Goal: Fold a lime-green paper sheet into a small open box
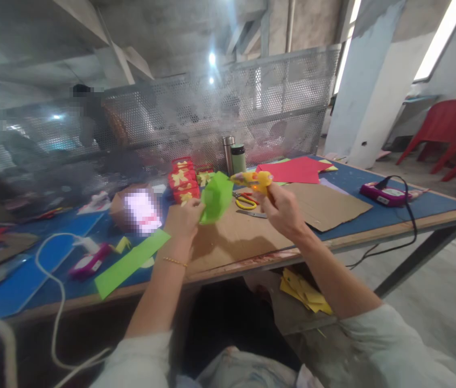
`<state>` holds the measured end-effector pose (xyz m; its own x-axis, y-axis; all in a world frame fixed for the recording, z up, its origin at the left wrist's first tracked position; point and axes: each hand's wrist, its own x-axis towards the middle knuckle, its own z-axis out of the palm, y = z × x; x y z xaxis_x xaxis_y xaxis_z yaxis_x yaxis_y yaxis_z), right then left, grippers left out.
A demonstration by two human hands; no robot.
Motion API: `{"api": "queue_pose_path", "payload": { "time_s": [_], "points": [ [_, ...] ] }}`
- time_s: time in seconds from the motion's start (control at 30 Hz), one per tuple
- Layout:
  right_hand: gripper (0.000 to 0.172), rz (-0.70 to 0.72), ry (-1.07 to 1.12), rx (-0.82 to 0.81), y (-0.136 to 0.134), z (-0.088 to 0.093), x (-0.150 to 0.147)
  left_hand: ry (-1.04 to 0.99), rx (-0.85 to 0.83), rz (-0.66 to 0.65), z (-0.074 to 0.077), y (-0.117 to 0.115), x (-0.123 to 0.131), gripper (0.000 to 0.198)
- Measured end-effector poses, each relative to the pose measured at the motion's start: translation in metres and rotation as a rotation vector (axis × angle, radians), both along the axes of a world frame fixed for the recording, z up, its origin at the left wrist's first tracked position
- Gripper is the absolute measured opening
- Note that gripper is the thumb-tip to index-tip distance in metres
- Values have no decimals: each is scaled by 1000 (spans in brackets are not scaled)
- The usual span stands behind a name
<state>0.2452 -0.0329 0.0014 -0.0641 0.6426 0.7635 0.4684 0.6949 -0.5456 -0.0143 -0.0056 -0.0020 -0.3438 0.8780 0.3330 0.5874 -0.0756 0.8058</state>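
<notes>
A bright green folded paper piece [216,198], a little blurred, is held up over the cardboard by my left hand [187,218], whose fingers pinch its left edge. My right hand [286,210] is wrapped round the handle of a yellow glue gun [266,179]. The gun's nozzle points left and is close to the paper's upper right edge; whether they touch cannot be made out. Beneath both hands lies a brown cardboard sheet [228,245]. Yellow-handled scissors [246,202] and a metal blade [252,214] rest on it just beyond.
Red boxes with yellow bows [183,180], a green flask [238,159] and a lit phone [142,210] stand at the back. A green strip [131,264] lies left, red paper [292,170] right. A purple device [385,194] with a black cable sits far right.
</notes>
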Motion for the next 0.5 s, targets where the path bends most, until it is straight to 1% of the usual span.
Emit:
{"api": "queue_pose_path", "payload": {
  "time_s": [0.1, 0.17, 0.23, 0.3, 0.37, 0.43, 0.5],
  "points": [
    [28, -230, -93, 100, 13, -6, 35, 173, -67, 17, 11, -9, 1, 13],
    [27, -403, -240, 126, 23, -13, 62, 227, -85, 11, 13, -11, 1, 14],
    [29, -549, -425, 88, 33, -23, 87, 217, -61, -11, 10, -9, 0, 12],
    [34, -647, -598, 6, 40, -34, 107, 150, 14, -52, 2, -4, 0, 9],
    [35, -698, -738, -78, 46, -47, 120, 62, 98, -86, -7, 4, 0, 9],
    [34, -691, -842, -143, 49, -59, 129, 14, 133, -108, -15, 11, 0, 9],
    [31, -680, -890, -203, 49, -67, 132, 2, 144, -129, -21, 15, -1, 6]
  ]
}}
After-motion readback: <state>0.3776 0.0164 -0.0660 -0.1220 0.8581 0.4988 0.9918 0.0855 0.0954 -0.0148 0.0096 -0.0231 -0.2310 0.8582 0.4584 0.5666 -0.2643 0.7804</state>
